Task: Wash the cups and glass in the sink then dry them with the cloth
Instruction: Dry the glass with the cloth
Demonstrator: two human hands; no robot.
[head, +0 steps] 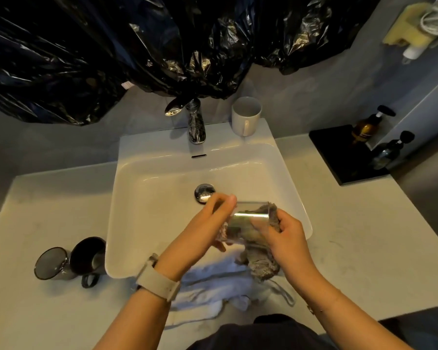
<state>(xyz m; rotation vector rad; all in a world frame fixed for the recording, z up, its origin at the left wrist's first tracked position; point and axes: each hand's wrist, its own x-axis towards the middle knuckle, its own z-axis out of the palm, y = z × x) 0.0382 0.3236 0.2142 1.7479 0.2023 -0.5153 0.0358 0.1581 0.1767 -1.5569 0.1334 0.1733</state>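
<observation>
Over the sink's [137,223] near edge, her left hand [208,223] grips the glass [248,218] while her right hand [281,231] pinches the grey cloth [261,261] stuffed into it.

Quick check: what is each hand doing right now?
Left hand: grips the glass over the sink.
Right hand: pinches the grey cloth stuffed into it.

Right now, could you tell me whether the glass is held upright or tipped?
Tipped: the glass lies sideways between both hands, its mouth toward the grey cloth pushed inside.
</observation>
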